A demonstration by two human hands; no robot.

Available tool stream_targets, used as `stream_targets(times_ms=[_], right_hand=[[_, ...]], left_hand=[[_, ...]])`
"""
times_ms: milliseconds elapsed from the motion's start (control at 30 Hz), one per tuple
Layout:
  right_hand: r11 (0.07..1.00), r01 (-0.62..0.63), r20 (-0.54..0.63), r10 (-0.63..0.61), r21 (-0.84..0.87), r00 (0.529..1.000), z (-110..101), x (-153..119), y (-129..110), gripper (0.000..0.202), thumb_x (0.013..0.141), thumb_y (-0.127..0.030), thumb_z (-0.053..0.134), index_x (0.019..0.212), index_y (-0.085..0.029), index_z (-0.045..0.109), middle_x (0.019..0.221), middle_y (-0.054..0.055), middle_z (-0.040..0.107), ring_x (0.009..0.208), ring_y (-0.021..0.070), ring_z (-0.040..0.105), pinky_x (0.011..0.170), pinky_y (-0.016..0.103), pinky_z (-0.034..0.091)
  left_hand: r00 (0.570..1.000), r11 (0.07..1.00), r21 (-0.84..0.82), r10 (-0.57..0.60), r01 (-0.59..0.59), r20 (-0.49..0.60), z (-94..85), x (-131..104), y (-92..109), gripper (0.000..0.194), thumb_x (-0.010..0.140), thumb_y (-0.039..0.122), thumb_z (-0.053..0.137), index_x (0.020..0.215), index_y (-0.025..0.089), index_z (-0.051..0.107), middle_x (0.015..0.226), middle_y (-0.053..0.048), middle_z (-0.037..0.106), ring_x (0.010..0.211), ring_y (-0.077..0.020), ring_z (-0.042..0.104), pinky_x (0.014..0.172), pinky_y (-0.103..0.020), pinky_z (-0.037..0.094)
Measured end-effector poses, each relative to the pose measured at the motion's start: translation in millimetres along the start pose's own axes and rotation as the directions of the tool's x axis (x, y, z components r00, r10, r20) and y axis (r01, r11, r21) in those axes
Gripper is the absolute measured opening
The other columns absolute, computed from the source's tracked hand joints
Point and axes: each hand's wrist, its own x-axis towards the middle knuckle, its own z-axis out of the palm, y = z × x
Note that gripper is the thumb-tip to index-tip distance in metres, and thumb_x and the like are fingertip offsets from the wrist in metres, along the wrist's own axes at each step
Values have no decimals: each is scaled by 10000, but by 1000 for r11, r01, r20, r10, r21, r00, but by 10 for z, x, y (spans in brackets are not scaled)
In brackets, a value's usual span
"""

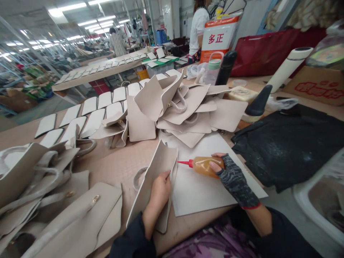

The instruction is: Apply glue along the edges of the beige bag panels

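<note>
My left hand (160, 188) is closed on a beige handbag piece (153, 175) that stands tilted on the table, its panels a little apart. A wrapped loop handle (138, 178) sticks out on its left side. In a dark fingerless glove, my right hand (228, 170) grips a squeeze bottle (205, 166) of amber liquid, probably glue. The bottle lies level, and its red nozzle points left at the edge of the bag piece, close to it; whether they touch I cannot tell. Under the bottle is a white sheet (199, 197).
More beige bag pieces are heaped behind (185, 111) and at the left (88, 215). White panels (88, 105) lie in rows. At the right are a black cloth (290, 143), a brush (259, 102), a white thermos (290, 68) and a white tub (303, 193). A tin (219, 37) stands behind.
</note>
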Motion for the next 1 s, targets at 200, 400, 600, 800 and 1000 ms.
stream_targets(times_ms=[200, 400, 600, 800, 1000], right_hand=[[992, 105, -44, -108, -73, 993, 44, 68, -60, 352, 818, -488, 558, 1006, -191, 546, 973, 106, 603, 896, 260, 593, 828, 451, 505], [957, 244, 15, -245, -159, 969, 56, 111, -40, 304, 855, -439, 527, 1043, -200, 532, 979, 109, 597, 921, 266, 586, 869, 478, 491], [975, 170, -29, -175, -140, 984, 60, 105, -43, 366, 844, -487, 529, 1077, -205, 519, 1023, 122, 578, 957, 294, 575, 896, 510, 477], [977, 154, 42, -149, -146, 988, 60, 91, -54, 368, 851, -504, 503, 1063, -205, 532, 1002, 119, 600, 931, 285, 594, 873, 470, 496], [975, 147, 16, -146, -169, 989, 47, 93, -27, 362, 853, -491, 512, 1089, -217, 531, 1016, 121, 598, 966, 297, 582, 897, 473, 478]], left_hand=[[1000, 998, 55, 18, -19, 24, -3, 2, -5, 347, 840, 107, 439, 1100, 146, 664, 1133, -93, 682, 1071, -193, 623, 974, -298, 454], [999, 997, 71, 18, -20, 38, -5, -6, 17, 349, 850, 117, 428, 1116, 102, 653, 1142, -119, 674, 1079, -207, 619, 978, -313, 454], [999, 997, 72, 30, -32, 27, -5, -9, 25, 342, 845, 126, 447, 1114, 125, 658, 1136, -114, 677, 1072, -213, 624, 972, -329, 463], [999, 998, 59, 17, -19, 30, -6, -3, 27, 335, 842, 122, 460, 1113, 108, 657, 1140, -121, 674, 1077, -210, 620, 970, -304, 455], [999, 998, 60, 22, -24, 38, 0, 0, 16, 335, 847, 132, 459, 1121, 100, 651, 1148, -128, 668, 1080, -212, 617, 978, -309, 447]])
